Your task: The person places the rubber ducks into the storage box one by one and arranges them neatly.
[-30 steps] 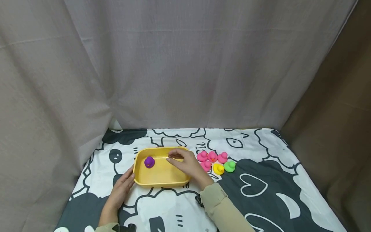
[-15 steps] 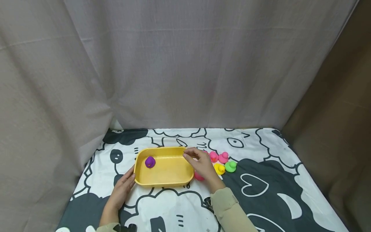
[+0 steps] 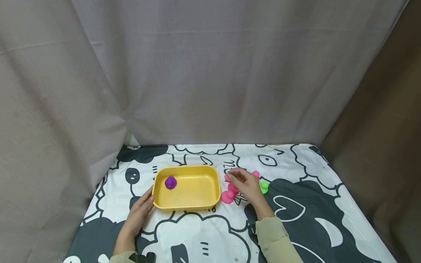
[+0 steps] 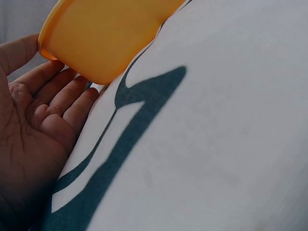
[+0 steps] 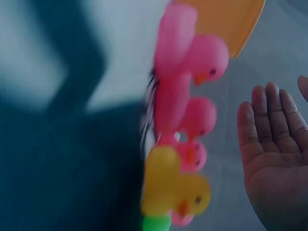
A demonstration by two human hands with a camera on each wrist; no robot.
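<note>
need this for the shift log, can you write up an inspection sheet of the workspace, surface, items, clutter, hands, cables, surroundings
Surface: cartoon-print cloth, white and dark grey.
Job's things: yellow tray with a purple toy duck toward its left end; to its right, pink toy ducks, a green toy duck and a yellow toy duck.
Clutter: nothing seen.
Hands: left hand touches the tray's left end; right hand is over the ducks, holding nothing.
Cables: nothing seen.
Surroundings: grey-beige curtain behind and left, brown fabric on the right.
</note>
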